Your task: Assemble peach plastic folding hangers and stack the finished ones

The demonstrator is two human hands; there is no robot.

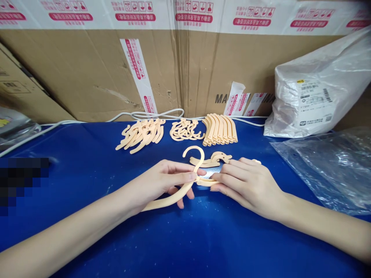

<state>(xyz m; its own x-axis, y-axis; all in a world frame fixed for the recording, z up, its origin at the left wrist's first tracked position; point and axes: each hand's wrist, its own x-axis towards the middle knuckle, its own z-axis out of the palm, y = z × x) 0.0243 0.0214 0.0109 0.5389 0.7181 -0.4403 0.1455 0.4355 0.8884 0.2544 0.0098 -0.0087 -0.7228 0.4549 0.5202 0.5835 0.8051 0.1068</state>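
Left hand (176,175) pinches a hanger (165,202) below its hook (202,156); right hand (251,183), at three o'clock, grips one arm (206,182), apparently fitting it; next needs steady alignment

Brown cardboard (162,73) stands at twelve o'clock — a white parcel bag (313,100) at two, clear plastic (327,170) at three — and a white cable (63,122) trails from nine toward twelve.
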